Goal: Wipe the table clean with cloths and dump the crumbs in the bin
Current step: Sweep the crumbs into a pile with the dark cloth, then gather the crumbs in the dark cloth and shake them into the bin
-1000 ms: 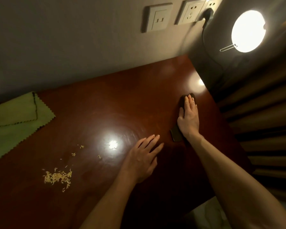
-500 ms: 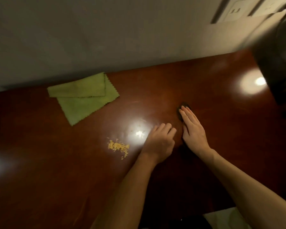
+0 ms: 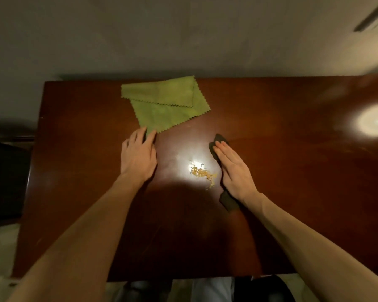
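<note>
now the right hand (image 3: 234,171) presses the dark cloth (image 3: 219,139) flat, fingers (image 3: 222,151) straight, right of the crumbs (image 3: 202,172); the left hand (image 3: 139,158) curls at the green cloth (image 3: 168,105)'s near corner, grip unclear.

Dark wood table (image 3: 292,171): green cloth (image 3: 168,105), dark cloth (image 3: 219,139), crumbs (image 3: 202,172).

A green cloth (image 3: 168,105) with zigzag-cut edges is seen folded over and lying flat at the far middle of the glossy dark-red table (image 3: 292,171). Its near corner is met by the fingertips of the left hand (image 3: 139,158); whether it is pinched cannot be told. A small dark cloth (image 3: 219,140) is pressed flat under the right hand (image 3: 234,171), its ends showing beyond fingertips and wrist. Yellowish crumbs (image 3: 202,173) are heaped just left of that dark cloth, between both hands, in bright glare.
</note>
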A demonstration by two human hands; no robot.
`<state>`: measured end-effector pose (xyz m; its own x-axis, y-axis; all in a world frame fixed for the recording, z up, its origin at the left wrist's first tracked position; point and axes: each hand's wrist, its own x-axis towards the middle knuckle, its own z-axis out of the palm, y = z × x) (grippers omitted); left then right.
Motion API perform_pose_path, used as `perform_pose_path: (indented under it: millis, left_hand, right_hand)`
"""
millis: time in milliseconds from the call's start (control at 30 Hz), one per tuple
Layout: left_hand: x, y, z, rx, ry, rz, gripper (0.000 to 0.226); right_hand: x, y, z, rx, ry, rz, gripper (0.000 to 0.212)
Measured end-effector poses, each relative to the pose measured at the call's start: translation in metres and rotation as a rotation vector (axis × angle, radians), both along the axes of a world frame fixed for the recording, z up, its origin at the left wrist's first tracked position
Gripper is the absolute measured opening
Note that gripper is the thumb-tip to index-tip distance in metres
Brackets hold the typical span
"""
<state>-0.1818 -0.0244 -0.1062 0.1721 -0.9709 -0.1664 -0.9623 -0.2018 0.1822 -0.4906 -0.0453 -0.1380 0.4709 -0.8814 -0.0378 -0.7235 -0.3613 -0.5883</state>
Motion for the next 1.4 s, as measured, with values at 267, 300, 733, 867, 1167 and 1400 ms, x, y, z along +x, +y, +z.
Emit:
perform_pose_path:
  millis: [267, 300, 733, 867, 1167, 1400]
  left_hand:
    - [0.002, 0.018, -0.007, -0.011, 0.086, -0.001, 0.052]
    - [0.003, 0.017, -0.006, -0.011, 0.097, -0.003, 0.051]
    - [0.004, 0.051, 0.009, -0.144, 0.281, -0.101, 0.029]
    - [-0.038, 0.034, 0.032, -0.083, 0.554, -0.127, 0.05]
    - [-0.067, -0.014, 0.088, 0.098, 0.839, -0.267, 0.021]
    - [-0.058, -0.025, 0.116, 0.207, 0.969, -0.206, 0.008]
  right_hand:
    - [0.062, 0.04, 0.01, 0.048, -0.104, -0.077, 0.062]
    - [0.07, 0.044, 0.013, 0.064, -0.128, -0.11, 0.06]
    - [0.051, 0.039, 0.072, 0.312, -0.424, -0.728, 0.023]
    - [0.058, 0.03, 0.101, 0.317, -0.566, -0.79, 0.018]
    - [0.048, 0.012, 0.154, 0.429, -0.532, -0.529, 0.035]
    - [0.031, -0.005, 0.175, 0.404, -0.16, -0.341, 0.028]
